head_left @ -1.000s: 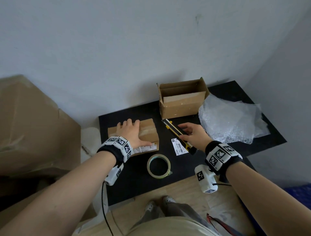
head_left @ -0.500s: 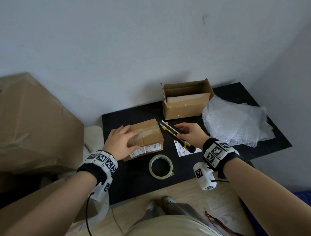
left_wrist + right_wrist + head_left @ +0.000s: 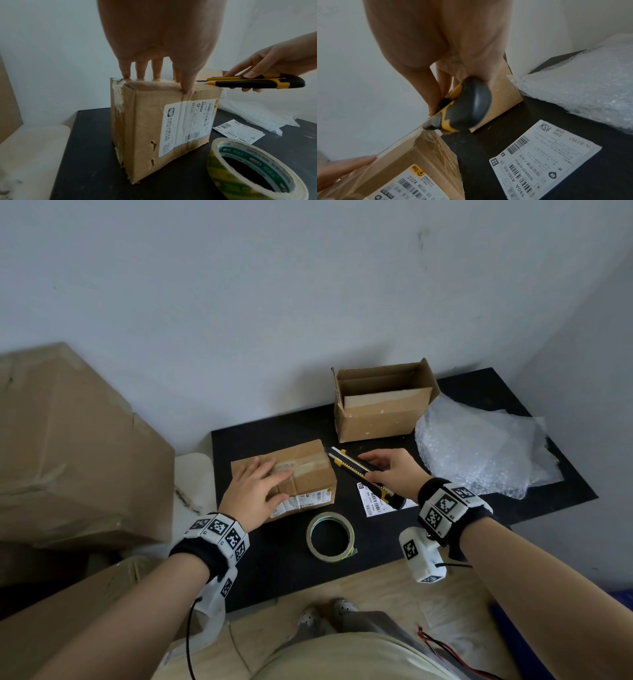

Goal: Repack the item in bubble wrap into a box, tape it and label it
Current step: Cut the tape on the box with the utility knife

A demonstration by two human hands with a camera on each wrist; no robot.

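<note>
A sealed, taped cardboard box [image 3: 305, 474] [image 3: 163, 121] [image 3: 419, 162] with a shipping label stands on the black table [image 3: 274, 570]. My left hand [image 3: 274, 484] [image 3: 142, 70] presses on its top with straight fingers, thumb at the front edge. My right hand [image 3: 373, 467] grips a yellow-and-black utility knife [image 3: 359, 470] [image 3: 254, 82] [image 3: 467, 106], whose tip is at the box's top right edge. An open empty box [image 3: 380, 412] stands behind. Bubble wrap [image 3: 479, 453] [image 3: 582, 88] lies at the right. A tape roll [image 3: 330, 534] [image 3: 254, 169] and a loose label [image 3: 373, 503] [image 3: 544, 158] lie in front.
Large cardboard boxes [image 3: 68, 457] are stacked to the left of the table. A white wall runs close behind the table. The table's front edge is near my legs, with wooden floor below.
My right hand lifted the knife off the table and brought its tip to the sealed box's right top edge. My left hand shifted on the box, which turned slightly.
</note>
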